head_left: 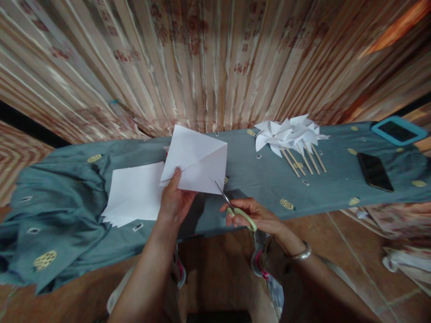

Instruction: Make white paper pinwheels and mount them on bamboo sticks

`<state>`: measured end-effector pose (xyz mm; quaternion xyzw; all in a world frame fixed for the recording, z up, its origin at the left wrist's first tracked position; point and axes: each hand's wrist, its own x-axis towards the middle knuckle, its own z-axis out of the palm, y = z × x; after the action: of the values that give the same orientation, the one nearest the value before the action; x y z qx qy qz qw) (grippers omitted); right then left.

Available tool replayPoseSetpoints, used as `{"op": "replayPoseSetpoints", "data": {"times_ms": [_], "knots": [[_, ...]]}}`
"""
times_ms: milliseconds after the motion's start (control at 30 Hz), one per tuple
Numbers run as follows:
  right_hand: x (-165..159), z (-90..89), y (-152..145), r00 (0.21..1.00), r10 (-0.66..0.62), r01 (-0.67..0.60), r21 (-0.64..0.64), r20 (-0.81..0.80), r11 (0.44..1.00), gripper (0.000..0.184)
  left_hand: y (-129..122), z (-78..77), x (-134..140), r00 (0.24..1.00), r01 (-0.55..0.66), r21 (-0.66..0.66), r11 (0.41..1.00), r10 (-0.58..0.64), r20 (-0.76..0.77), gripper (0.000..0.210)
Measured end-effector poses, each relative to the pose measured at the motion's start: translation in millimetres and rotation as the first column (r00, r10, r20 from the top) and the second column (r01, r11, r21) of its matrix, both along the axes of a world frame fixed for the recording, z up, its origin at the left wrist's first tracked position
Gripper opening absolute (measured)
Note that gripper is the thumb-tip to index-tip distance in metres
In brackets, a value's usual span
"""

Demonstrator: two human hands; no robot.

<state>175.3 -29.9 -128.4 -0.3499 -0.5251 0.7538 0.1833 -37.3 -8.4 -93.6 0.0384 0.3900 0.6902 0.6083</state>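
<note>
And here's the white paper (pixel 198 154), held up tilted over the bench (pixel 249 172), a diagonal line running inward from its upper right corner, crease or cut, hard to call! In come the scissors (pixel 226 198), pale green handles, slim metal blades slightly parted, angled up-left, tips right at the paper's lower edge near the right corner.

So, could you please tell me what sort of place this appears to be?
Most likely a room in a home: a pleated, printed curtain hangs behind the pineapple-print cloth that serves as a work surface, and the floor looks tiled.
</note>
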Motion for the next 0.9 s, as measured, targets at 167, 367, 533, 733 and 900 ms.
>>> {"op": "replayPoseSetpoints", "data": {"times_ms": [167, 367, 533, 733, 900], "knots": [[0.6, 1.5, -0.1, 1.000, 0.001, -0.002, 0.039, 0.016, 0.999, 0.063, -0.4, 1.3, 0.3, 1.000, 0.013, -0.011, 1.000, -0.013, -0.011, 0.025], [-0.7, 1.6, -0.3, 1.000, 0.002, -0.003, 0.027, 0.028, 1.000, 0.064, -1.7, 0.5, 1.1, 1.000, 0.016, -0.003, 1.000, -0.016, -0.017, 0.024], [-0.6, 0.3, 0.0, 1.000, 0.006, -0.006, 0.027, 0.011, 1.000, 0.061, -1.1, -0.1, 1.3, 1.000, 0.019, -0.003, 1.000, -0.019, -0.004, 0.024], [0.6, -1.9, 1.4, 1.000, 0.000, 0.000, 0.040, 0.004, 0.999, 0.058, -1.2, 0.2, 1.1, 1.000, 0.029, -0.011, 1.000, -0.029, 0.001, 0.020], [0.5, -3.6, 1.3, 1.000, 0.003, -0.003, 0.019, -0.002, 1.000, 0.056, -1.5, 0.3, 0.9, 1.000, 0.018, -0.010, 1.000, -0.018, -0.002, 0.022]]}}
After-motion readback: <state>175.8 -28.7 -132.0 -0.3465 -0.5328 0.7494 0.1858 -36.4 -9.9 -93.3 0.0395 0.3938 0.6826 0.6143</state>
